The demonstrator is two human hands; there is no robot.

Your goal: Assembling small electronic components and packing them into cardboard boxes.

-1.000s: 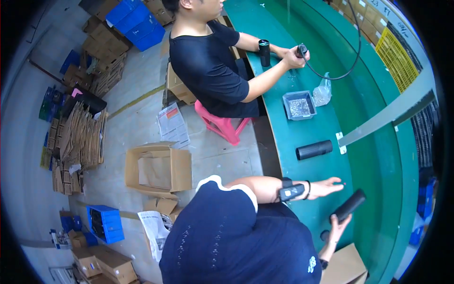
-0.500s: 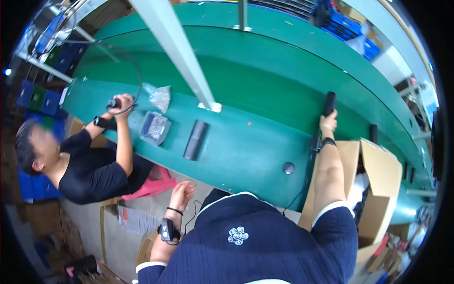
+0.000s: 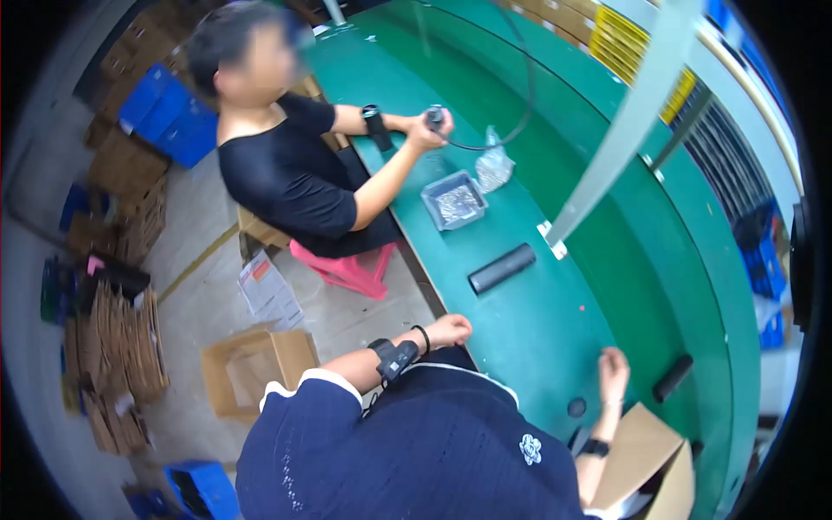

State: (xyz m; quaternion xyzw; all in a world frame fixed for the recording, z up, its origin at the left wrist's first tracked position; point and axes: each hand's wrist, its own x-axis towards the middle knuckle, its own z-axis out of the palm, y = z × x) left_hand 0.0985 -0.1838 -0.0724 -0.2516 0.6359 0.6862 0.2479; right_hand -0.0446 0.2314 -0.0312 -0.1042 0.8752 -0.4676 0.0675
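Observation:
My left hand (image 3: 451,330) hovers at the table's near edge, its fingers curled in with nothing seen in them. My right hand (image 3: 614,371) is raised over the green tabletop, fingers loosely apart and slightly blurred, holding nothing. Beyond it a black cylinder (image 3: 672,378) lies on the darker green strip, apart from the fingers. Closer to my right wrist sits a small round black piece (image 3: 576,406). Another black cylinder (image 3: 503,269) rests on the table (image 3: 542,334), farther off than my left hand.
A co-worker (image 3: 290,165) on a pink stool (image 3: 342,269) holds a black part by a grey bin (image 3: 455,201) of small pieces and a clear bag (image 3: 494,166). A metal post (image 3: 607,143) rises from the table. An open carton (image 3: 641,455) stands beside my right forearm.
My view has swung left, toward the co-worker. My right hand has let go of the black cylinder, which now lies on the dark green strip. My left hand's fingers have curled in.

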